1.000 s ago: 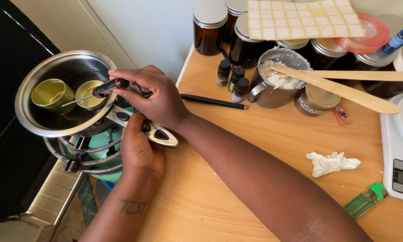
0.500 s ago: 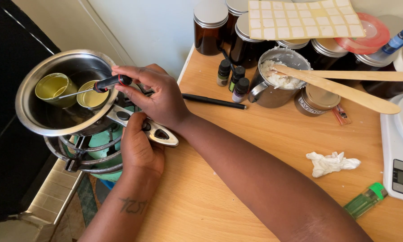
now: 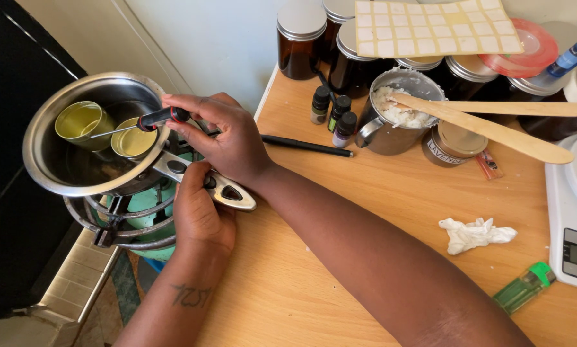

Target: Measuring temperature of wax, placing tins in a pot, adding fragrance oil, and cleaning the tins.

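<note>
Amber jars [image 3: 299, 40] at the table's back edge, label sheet [image 3: 437, 27] lying on top. Crumpled tissue [image 3: 474, 234], green lighter [image 3: 523, 287] and black pen [image 3: 305, 146] lie on the wooden table [image 3: 378, 212].

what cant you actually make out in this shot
- Head view: the pan handle is mostly covered by the left hand.
- The probe tip is too thin to tell whether it dips into either tin.
- The burner flame is hidden under the pan.
- The scale is cut off by the right edge.
- The right hand fingers hide part of the tool's grip.
</note>
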